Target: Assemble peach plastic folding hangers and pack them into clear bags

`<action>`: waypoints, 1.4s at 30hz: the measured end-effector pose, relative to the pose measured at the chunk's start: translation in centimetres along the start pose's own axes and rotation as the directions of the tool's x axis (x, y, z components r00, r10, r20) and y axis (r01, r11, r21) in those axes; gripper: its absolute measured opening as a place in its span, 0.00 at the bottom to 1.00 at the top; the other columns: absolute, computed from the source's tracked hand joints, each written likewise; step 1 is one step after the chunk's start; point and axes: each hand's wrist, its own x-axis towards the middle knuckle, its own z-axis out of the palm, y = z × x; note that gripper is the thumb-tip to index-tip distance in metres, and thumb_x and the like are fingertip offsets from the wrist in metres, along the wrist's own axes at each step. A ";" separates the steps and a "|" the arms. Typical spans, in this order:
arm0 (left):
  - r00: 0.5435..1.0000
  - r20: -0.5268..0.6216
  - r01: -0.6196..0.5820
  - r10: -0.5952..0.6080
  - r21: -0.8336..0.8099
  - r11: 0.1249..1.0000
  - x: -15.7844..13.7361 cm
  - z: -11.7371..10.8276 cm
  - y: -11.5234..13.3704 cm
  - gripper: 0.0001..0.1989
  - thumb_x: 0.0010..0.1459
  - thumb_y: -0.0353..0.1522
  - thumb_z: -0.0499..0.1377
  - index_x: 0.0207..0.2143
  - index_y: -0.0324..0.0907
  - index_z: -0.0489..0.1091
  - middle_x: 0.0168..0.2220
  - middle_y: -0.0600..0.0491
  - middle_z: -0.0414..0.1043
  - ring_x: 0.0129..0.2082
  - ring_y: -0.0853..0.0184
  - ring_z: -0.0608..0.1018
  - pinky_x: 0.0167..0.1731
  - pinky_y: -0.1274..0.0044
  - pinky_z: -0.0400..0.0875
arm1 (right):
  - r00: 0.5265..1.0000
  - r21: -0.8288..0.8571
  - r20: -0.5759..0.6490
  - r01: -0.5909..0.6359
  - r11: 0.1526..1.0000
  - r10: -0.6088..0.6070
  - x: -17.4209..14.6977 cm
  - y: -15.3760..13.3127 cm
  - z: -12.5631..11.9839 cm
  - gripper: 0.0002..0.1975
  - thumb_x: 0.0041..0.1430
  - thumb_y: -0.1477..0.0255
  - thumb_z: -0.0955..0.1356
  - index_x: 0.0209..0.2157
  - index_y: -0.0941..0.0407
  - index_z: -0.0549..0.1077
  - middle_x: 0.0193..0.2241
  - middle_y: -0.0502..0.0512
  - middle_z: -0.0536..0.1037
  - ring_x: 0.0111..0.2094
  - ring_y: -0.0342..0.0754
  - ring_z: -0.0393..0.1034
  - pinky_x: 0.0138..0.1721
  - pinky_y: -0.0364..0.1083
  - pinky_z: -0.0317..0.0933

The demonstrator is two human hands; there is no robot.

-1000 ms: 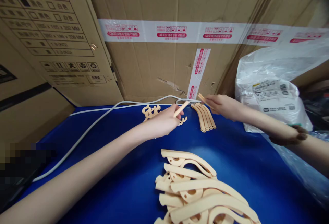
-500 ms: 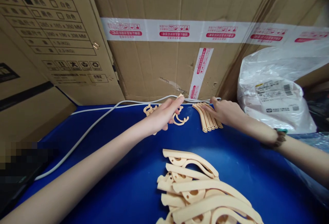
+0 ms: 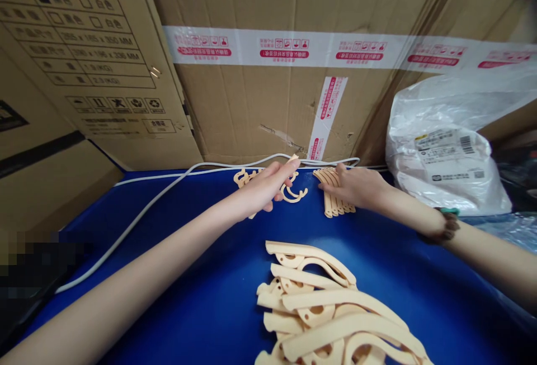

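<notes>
Near the back of the blue table, my left hand point(image 3: 268, 187) is closed, with the pale tip of a cream plastic piece point(image 3: 295, 157) showing at its thumb; the rest is hidden. Beside and behind that hand lie cream hanger hooks point(image 3: 298, 195) and small looped parts point(image 3: 242, 178). My right hand point(image 3: 358, 186) is closed over the right side of a row of curved cream hanger arms point(image 3: 331, 203), thumb on the near side, fingers partly hidden. Closer to me lies a loose pile of larger cream hanger arms point(image 3: 339, 303), untouched by either hand.
A cardboard wall with printed tape point(image 3: 285, 46) rises behind the table point(image 3: 201, 292). A white cable point(image 3: 138, 214) runs along the back and left. At the right stands a white plastic bag point(image 3: 444, 152); a printed carton point(image 3: 138, 124) is at the left.
My right hand has shifted left and closed in on the row of hanger arms, which now stands straighter and tighter together. My left hand has hardly moved.
</notes>
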 end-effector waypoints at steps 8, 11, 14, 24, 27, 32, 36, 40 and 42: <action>0.999 -0.042 -0.002 0.001 -0.021 1.000 0.0 0.1 0.1 0.28 0.56 0.58 0.51 0.37 0.43 0.69 0.36 0.51 0.67 0.21 0.72 0.65 0.12 0.81 0.49 | 0.997 -0.002 -0.080 -0.022 1.000 0.022 0.0 -0.1 -0.2 0.39 0.62 0.47 0.57 0.52 0.70 0.68 0.39 0.77 0.79 0.44 0.65 0.75 0.38 0.53 0.64; 0.996 -0.092 -0.027 0.024 -0.032 0.999 -0.3 0.1 0.9 0.25 0.58 0.55 0.50 0.34 0.43 0.67 0.31 0.52 0.65 0.21 0.71 0.66 0.14 0.81 0.52 | 0.983 0.131 -0.164 0.105 0.986 -0.083 -0.7 -0.4 -1.1 0.34 0.64 0.48 0.54 0.46 0.63 0.72 0.36 0.69 0.80 0.40 0.61 0.75 0.36 0.50 0.62; 0.992 -0.106 -0.077 0.073 -0.034 0.996 -0.9 0.1 2.0 0.20 0.60 0.49 0.56 0.30 0.41 0.64 0.25 0.55 0.64 0.21 0.72 0.67 0.18 0.81 0.60 | 0.910 0.619 -0.245 0.412 0.668 -0.334 -1.9 -1.2 -2.1 0.29 0.66 0.50 0.53 0.39 0.56 0.73 0.30 0.55 0.77 0.31 0.48 0.71 0.30 0.44 0.59; 0.971 -0.023 -0.239 0.239 -0.012 0.971 -2.0 -0.1 3.7 0.13 0.64 0.33 0.54 0.25 0.40 0.61 0.22 0.59 0.62 0.19 0.76 0.69 0.21 0.83 0.67 | 0.907 0.912 -0.346 0.385 0.140 -0.240 -3.0 -1.7 -4.0 0.08 0.61 0.68 0.63 0.29 0.56 0.67 0.20 0.44 0.60 0.22 0.39 0.54 0.24 0.41 0.50; 0.964 -0.003 -0.264 0.265 0.042 0.963 -2.0 -0.4 3.6 0.15 0.67 0.33 0.50 0.25 0.40 0.59 0.22 0.60 0.61 0.16 0.76 0.70 0.18 0.82 0.69 | 0.892 0.884 -0.417 0.442 0.151 -0.173 -2.5 -0.8 -3.8 0.06 0.61 0.68 0.64 0.31 0.55 0.66 0.22 0.45 0.63 0.23 0.40 0.58 0.25 0.42 0.52; 0.939 0.010 -0.340 0.345 0.198 0.919 -1.3 -0.7 3.3 0.16 0.67 0.39 0.48 0.26 0.42 0.58 0.21 0.62 0.56 0.12 0.78 0.62 0.12 0.84 0.59 | 0.825 0.725 -0.534 0.558 0.403 -0.183 -2.4 0.6 -3.8 0.11 0.64 0.61 0.63 0.41 0.53 0.69 0.26 0.50 0.72 0.24 0.43 0.65 0.23 0.43 0.55; 0.919 0.032 -0.376 0.392 0.369 0.850 -1.1 -0.7 3.0 0.17 0.67 0.37 0.44 0.26 0.42 0.60 0.20 0.60 0.58 0.14 0.76 0.62 0.15 0.82 0.58 | 0.684 0.229 -0.680 0.540 0.810 -0.264 -2.1 1.5 -3.6 0.13 0.68 0.65 0.59 0.44 0.55 0.70 0.31 0.56 0.78 0.28 0.48 0.71 0.26 0.45 0.56; 0.878 0.049 -0.424 0.477 0.545 0.724 -1.5 0.1 2.2 0.15 0.67 0.37 0.46 0.28 0.41 0.64 0.25 0.56 0.65 0.25 0.70 0.69 0.27 0.79 0.60 | 0.674 -0.011 -0.601 0.530 0.848 -0.429 -1.5 1.8 -2.4 0.12 0.65 0.73 0.58 0.43 0.59 0.69 0.35 0.63 0.79 0.35 0.53 0.73 0.28 0.45 0.56; 0.863 0.029 -0.408 0.504 0.627 0.663 -1.6 0.7 1.5 0.15 0.67 0.37 0.45 0.33 0.41 0.65 0.24 0.56 0.65 0.25 0.68 0.69 0.28 0.76 0.58 | 0.742 0.238 -0.534 0.591 0.771 -0.404 -1.2 1.8 -1.7 0.10 0.64 0.72 0.60 0.41 0.59 0.69 0.29 0.60 0.78 0.29 0.51 0.71 0.27 0.45 0.56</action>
